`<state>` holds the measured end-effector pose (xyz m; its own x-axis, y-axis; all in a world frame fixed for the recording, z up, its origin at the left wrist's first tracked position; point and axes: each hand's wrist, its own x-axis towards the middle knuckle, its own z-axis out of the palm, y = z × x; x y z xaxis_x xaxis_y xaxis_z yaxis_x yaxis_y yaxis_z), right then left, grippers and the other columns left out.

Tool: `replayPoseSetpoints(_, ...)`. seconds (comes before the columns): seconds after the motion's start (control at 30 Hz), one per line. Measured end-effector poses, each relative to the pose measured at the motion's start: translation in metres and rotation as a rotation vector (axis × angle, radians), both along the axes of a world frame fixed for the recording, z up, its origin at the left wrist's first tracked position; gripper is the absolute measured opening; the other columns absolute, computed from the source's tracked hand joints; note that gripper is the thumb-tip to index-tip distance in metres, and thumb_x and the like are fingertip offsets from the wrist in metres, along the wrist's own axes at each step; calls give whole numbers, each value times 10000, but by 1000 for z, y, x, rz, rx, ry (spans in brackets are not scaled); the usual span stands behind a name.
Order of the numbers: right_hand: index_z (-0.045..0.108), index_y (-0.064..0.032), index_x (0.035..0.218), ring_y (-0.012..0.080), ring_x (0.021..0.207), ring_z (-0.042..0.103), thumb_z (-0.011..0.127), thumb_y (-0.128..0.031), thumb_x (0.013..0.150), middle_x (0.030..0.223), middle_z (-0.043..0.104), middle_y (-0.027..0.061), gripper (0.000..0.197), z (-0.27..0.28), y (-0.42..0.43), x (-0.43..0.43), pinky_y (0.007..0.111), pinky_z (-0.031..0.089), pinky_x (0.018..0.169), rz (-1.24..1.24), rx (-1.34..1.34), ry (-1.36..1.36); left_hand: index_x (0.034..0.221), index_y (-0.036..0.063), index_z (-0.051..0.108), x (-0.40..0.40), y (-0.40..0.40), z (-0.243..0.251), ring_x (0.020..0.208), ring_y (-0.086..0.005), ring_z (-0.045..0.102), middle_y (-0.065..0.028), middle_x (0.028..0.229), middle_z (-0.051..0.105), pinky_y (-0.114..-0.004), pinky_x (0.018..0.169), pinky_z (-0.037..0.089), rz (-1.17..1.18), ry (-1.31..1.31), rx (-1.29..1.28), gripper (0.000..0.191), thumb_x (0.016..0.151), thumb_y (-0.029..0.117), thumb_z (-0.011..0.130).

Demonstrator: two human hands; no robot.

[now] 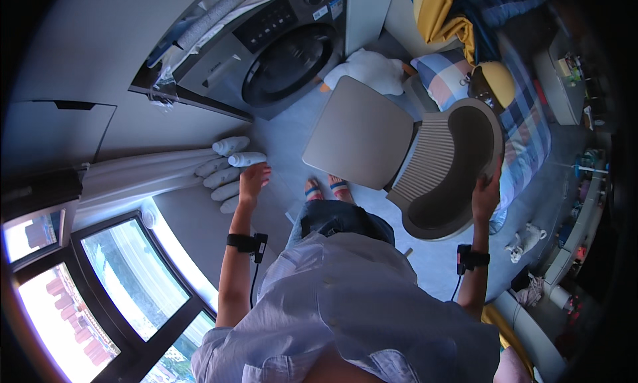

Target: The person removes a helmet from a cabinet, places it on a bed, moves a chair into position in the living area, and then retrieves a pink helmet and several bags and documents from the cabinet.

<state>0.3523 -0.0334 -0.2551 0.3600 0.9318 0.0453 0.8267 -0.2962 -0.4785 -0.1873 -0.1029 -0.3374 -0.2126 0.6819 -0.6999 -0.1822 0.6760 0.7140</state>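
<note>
My right hand (486, 196) grips the outer rim of a taupe kidney-shaped basin (448, 178), which has a ribbed washboard section on its inner side. The basin is tilted so that I look into its dark hollow. Against its left side is a flat taupe panel (359, 133) with rounded corners; how the two are joined is hidden. My left hand (255, 181) is at the left, fingers loosely curled and slightly apart, with nothing visible in it. Just beyond it is a white bottle (247, 158); whether they touch I cannot tell.
Several pale rounded containers (222, 177) line the curtain by the window (134, 273). A front-loading washing machine (291, 64) stands ahead, with a white plush toy (369, 71) beside it. Checked bedding (528, 143) lies at right. A small white plush animal (528, 241) is on the floor.
</note>
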Motion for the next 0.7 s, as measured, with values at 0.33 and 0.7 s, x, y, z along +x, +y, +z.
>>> replayPoseSetpoints(0.33, 415, -151, 1203, 424, 861, 584, 421, -410, 872, 925, 620, 223, 420, -28, -11, 10, 525, 451, 750, -302, -197, -370, 1292, -4, 364, -111, 171, 33, 1289, -377, 256, -185, 1353, 352, -421, 1064, 226, -504, 1517, 530, 525, 843, 196, 546)
replayPoseSetpoints(0.7, 473, -167, 1170, 447, 896, 565, 438, -485, 837, 961, 616, 220, 462, -18, -3, 3, 513, 444, 787, -403, -291, -393, 1249, -10, 407, -127, 189, 6, 1229, -375, 344, -191, 1272, 439, -434, 1031, 265, -512, 1396, 793, 470, 839, 170, 547)
